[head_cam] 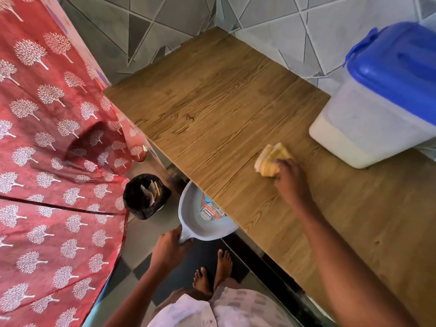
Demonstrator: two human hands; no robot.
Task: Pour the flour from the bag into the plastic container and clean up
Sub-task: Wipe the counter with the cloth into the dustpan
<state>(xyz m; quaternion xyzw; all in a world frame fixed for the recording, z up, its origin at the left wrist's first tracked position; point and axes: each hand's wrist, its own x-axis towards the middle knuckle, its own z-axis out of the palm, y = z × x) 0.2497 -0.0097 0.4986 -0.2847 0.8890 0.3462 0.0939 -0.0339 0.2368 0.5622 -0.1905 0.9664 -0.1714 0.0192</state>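
A wooden surface (212, 109) is wiped with a cloth while a dustpan is held below its edge.

A folded yellow-and-white cloth (271, 159) is pressed onto the surface near its front edge by the right hand (289, 178), whose grip is clamped on the cloth with fingers curled over it. A grey dustpan (203, 215) is held by its handle in the left hand (168, 246), the grip closed round the handle, and the pan's mouth is tucked just under the front edge of the surface. The plastic container (377, 109), closed with a blue lid (401, 67) and holding white flour in its lower part, is set at the far right of the surface, against the tiled wall. A black bin (146, 197) with paper in it is seen on the floor beside the dustpan, next to a red patterned curtain (47, 138).
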